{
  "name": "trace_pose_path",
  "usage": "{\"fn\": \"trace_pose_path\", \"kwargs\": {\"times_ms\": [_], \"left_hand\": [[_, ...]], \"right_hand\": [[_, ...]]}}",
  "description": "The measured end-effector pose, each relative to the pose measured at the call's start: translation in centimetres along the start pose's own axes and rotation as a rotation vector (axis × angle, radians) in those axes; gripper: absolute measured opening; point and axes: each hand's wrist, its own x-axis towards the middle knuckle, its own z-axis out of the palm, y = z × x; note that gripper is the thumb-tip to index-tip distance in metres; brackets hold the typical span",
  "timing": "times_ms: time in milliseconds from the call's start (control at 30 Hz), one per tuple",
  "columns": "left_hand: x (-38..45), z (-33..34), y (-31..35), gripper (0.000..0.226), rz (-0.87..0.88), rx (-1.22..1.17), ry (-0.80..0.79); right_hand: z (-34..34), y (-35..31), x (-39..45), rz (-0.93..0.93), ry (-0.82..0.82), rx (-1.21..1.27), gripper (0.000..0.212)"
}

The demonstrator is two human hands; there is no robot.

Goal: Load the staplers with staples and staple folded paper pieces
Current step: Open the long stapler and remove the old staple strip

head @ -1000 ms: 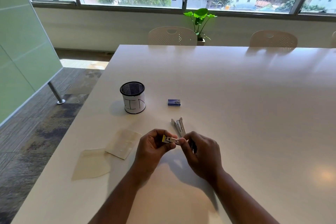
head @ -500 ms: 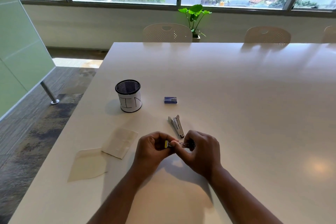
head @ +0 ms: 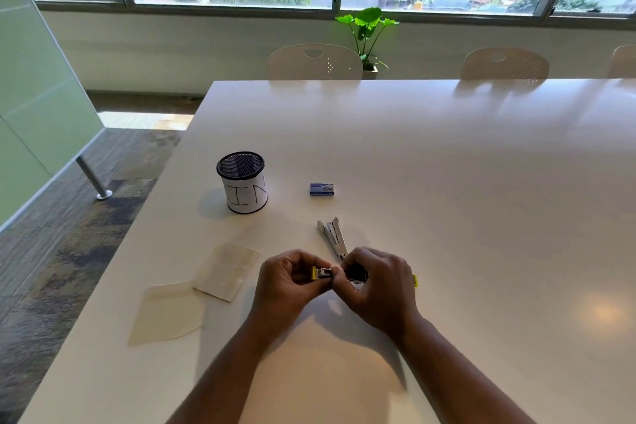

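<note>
White table (head: pixel 447 182), mesh pen cup (head: pixel 242 182), blue staple box (head: pixel 322 189), open stapler (head: pixel 333 237), two folded papers (head: pixel 225 270).

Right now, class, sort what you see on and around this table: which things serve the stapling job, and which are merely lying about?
Part of the job:
yellow stapler, held in both the left hand and right hand
open grey stapler
blue staple box
two folded paper pieces

Just there:
mesh cup
potted plant
chairs
</note>
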Motion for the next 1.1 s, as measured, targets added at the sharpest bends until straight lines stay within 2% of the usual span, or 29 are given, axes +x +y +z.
{"fn": "trace_pose_path", "kwargs": {"times_ms": [267, 433, 633, 833, 967, 1100], "left_hand": [[0.2, -0.3, -0.3, 0.027, -0.007, -0.003, -0.006], [0.3, -0.2, -0.4, 0.025, -0.025, -0.028, 0.027], [0.3, -0.3, -0.5, 0.027, -0.04, -0.06, 0.03], [0.2, -0.2, -0.4, 0.025, -0.043, -0.063, 0.031], [0.4, -0.5, -0.6, 0.031, -0.032, -0.043, 0.058], [0.5, -0.4, -0.7, 0.033, -0.028, -0.023, 0.059]], "right_hand": [[-0.3, 0.4, 0.0, -0.033, 0.007, 0.028, 0.019], [-0.6, 0.7, 0.1, -0.045, 0.015, 0.137, 0.01], [-0.9, 0.9, 0.4, -0.141, -0.044, 0.246, 0.019], [-0.9, 1.0, 0.1, -0.055, -0.048, 0.363, 0.012], [-0.5, 1.6, 0.3, 0.007, 0.028, 0.373, 0.021], [-0.5, 1.8, 0.4, 0.035, 0.065, 0.398, 0.019]]}}
